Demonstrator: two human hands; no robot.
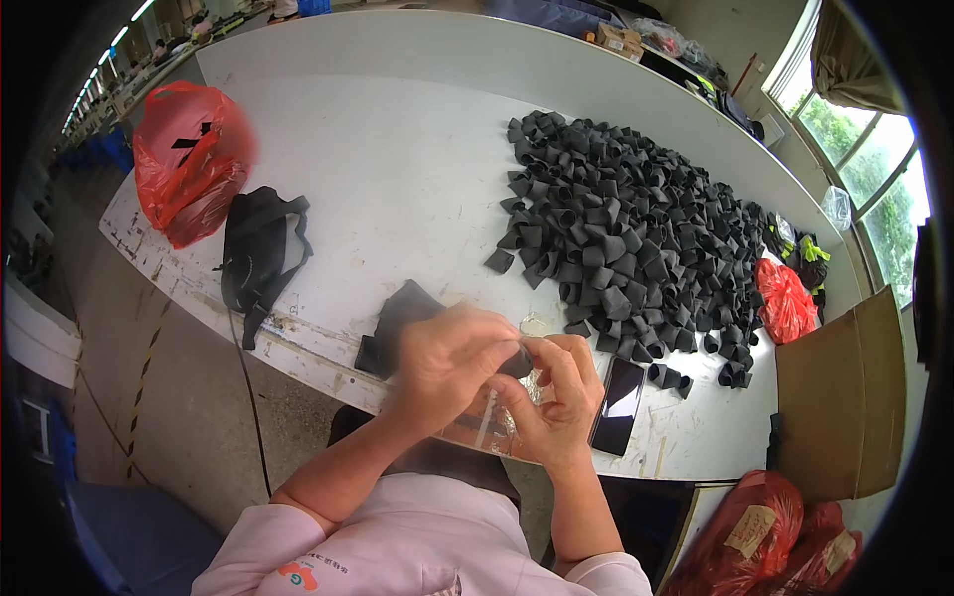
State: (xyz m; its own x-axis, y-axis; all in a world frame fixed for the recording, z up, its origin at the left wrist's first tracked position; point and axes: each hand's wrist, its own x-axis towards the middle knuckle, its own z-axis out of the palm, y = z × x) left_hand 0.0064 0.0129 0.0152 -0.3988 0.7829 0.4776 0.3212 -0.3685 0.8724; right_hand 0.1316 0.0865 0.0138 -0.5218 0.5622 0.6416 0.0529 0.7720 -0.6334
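Note:
Near the table's front edge, my left hand [447, 360] and my right hand [558, 392] meet with their fingertips pinched together. Between them is a small black fabric piece [518, 362], mostly hidden by the fingers. Flat black fabric pieces [405, 306] lie on the table just beyond and partly under my left hand. Below my hands, at the edge, is shiny clear plastic [509, 412], partly covered by the right hand. A big heap of folded black fabric loops [626, 219] spreads over the right half of the table.
A dark phone [618, 405] lies right of my right hand. At the left are a black waist bag [260, 253] and a red plastic bag [189, 169]. Another red bag [785, 300] and a cardboard sheet [837, 402] stand at the right. A low panel [397, 45] bounds the far side.

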